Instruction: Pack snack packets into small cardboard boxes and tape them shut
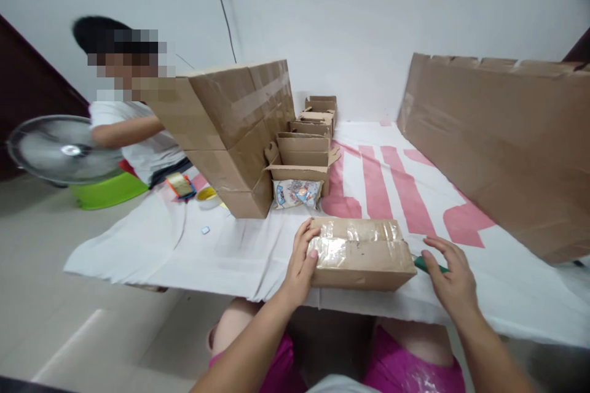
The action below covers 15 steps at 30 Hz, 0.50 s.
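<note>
A small taped cardboard box (pixel 362 255) lies near the table's front edge, clear tape shining along its top. My left hand (pixel 302 261) grips its left end, with fingertips over the top edge. Just off the right end, my right hand (pixel 454 273) hovers with thumb and fingers apart. A slim green-handled tool (pixel 421 264) sits beneath that hand, partly hidden by the thumb; its kind is unclear. Behind the box, a printed plastic packet (pixel 297 194) leans against an open cardboard box (pixel 299 163).
Stacked closed boxes (pixel 244 129) form a wall at left; several open boxes (pixel 318 113) line up behind. A large cardboard panel (pixel 498 141) stands at right. Past the stack are a tape roll (pixel 208 198), a person (pixel 133 129) and a fan (pixel 69 149). White-pink cloth (pixel 221 258) covers the table.
</note>
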### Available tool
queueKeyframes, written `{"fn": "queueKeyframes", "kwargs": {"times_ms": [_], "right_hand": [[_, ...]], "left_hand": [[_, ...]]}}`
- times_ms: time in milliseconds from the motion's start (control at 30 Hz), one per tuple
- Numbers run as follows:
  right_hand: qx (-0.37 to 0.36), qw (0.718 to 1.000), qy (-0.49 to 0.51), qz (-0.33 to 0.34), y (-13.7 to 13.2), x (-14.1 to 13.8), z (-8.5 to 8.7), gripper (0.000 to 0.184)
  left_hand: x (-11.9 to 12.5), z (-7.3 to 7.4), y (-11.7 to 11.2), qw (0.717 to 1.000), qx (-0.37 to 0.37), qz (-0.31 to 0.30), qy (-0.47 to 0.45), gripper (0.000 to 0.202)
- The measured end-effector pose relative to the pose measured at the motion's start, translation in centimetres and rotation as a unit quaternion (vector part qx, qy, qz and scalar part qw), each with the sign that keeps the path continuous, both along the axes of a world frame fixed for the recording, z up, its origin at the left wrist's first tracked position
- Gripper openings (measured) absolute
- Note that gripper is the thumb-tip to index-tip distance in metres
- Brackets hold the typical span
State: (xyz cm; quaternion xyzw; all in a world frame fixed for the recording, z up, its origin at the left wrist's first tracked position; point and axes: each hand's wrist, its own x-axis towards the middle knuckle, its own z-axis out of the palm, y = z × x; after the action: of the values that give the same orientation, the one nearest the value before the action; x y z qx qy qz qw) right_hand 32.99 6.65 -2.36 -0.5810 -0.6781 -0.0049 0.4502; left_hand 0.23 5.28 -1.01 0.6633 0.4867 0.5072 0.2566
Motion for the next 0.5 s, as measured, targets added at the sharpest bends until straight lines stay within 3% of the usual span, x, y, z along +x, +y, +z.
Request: {"fn": "queueKeyframes", "kwargs": {"times_ms": [133, 200, 267, 367, 500], "right_hand": [[-0.176, 0.973, -0.148, -0.015, 0.8, 4.5, -4.2, 0.038], [-0.208, 0.96, -0.187, -0.006, 0.8, 5.6, -5.6, 0.038], [-0.198, 0.961, -0.194, 0.005, 0.9, 6.2, -5.8, 0.038], [-0.146, 0.975, -0.169, -0.013, 1.7, 6.0, -3.5, 0.041], [-0.061, 0.992, -0.105, -0.033, 3.2, 3.0, 3.4, 0.041]], "left_hand": [[0.2, -0.5, -0.5, 0.999, 0.012, -0.013, -0.031, 0.044], [0.3, -0.7, -0.5, 0.999, 0.015, -0.017, -0.042, 0.043], [0.4, -0.7, -0.4, 0.998, 0.018, -0.019, -0.051, 0.043], [0.5, -0.8, -0.3, 0.998, 0.018, -0.021, -0.062, 0.045], [0.6, -1.1, -0.3, 0.997, 0.02, -0.023, -0.076, 0.046]]}}
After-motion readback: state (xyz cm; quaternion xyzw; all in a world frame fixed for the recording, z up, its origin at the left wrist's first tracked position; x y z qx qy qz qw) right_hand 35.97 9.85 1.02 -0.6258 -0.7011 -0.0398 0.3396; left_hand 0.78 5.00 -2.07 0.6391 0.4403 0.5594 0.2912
